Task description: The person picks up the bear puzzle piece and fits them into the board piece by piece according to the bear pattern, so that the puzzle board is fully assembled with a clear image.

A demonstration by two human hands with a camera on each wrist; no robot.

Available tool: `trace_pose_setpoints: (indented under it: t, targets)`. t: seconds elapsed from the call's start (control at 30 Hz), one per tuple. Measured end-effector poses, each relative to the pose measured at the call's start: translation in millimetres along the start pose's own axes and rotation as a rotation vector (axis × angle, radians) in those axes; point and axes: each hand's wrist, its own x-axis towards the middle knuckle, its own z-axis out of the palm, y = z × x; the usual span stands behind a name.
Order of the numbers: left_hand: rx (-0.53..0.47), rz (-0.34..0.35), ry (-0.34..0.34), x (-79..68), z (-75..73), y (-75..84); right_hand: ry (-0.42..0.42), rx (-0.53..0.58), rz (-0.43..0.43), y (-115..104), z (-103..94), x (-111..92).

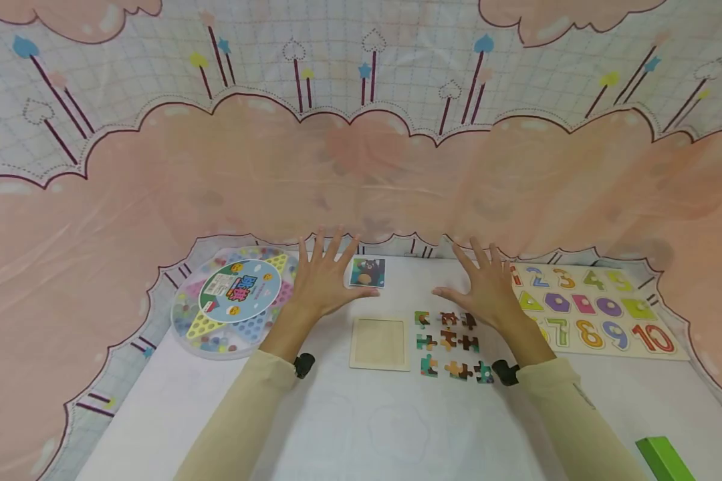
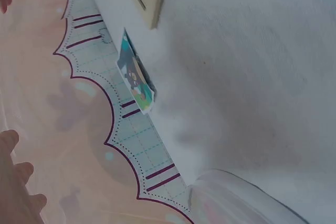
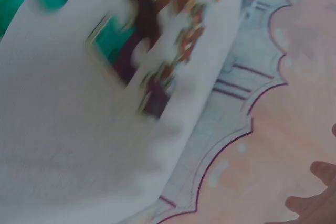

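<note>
Your left hand [image 1: 323, 284], right hand [image 1: 486, 288] hover, fingers spread apart, partly hiding round game [image 1: 241, 290], number board [image 1: 595, 317]. Puzzle pieces [image 1: 448, 341] beside wooden tray [image 1: 379, 343]; picture card [image 1: 368, 272] behind.

Left hand [image 1: 325, 286], right hand [image 1: 487, 287], fingers [image 1: 347, 254] spread; picture card [image 1: 368, 272] between; wooden tray [image 1: 380, 343] beside puzzle pieces [image 1: 448, 341].
</note>
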Motion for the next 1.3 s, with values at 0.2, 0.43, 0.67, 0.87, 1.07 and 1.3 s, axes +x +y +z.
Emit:
trace_pose_setpoints:
  t: [0.2,0.43,0.67,0.87,1.07,1.3]
  targets:
    - [-0.077,0.013,-0.048,-5.4,-3.2,-1.0,-0.046,0.097,-0.038,-12.4,-5.3,-0.6]
    - [-0.224,0.038,-0.075,-17.9,-4.8,-4.3,-0.159,0.304,-0.048,-21.2,-2.3,1.3]
    - [-0.326,0.113,-0.170,-35.1,3.9,-8.1,-0.227,0.410,-0.050,-23.3,4.1,5.1]
    - [-0.401,0.109,-0.249,-50.6,13.6,-11.3,-0.296,0.452,-0.050,-23.6,13.6,8.2]
    - [-0.468,0.119,-0.334,-63.9,24.0,-12.5,-0.413,0.418,-0.016,-22.5,24.7,10.1]
    - [-0.515,0.110,-0.422,-74.3,30.3,-11.4,-0.478,0.380,-0.013,-21.9,35.4,8.6]
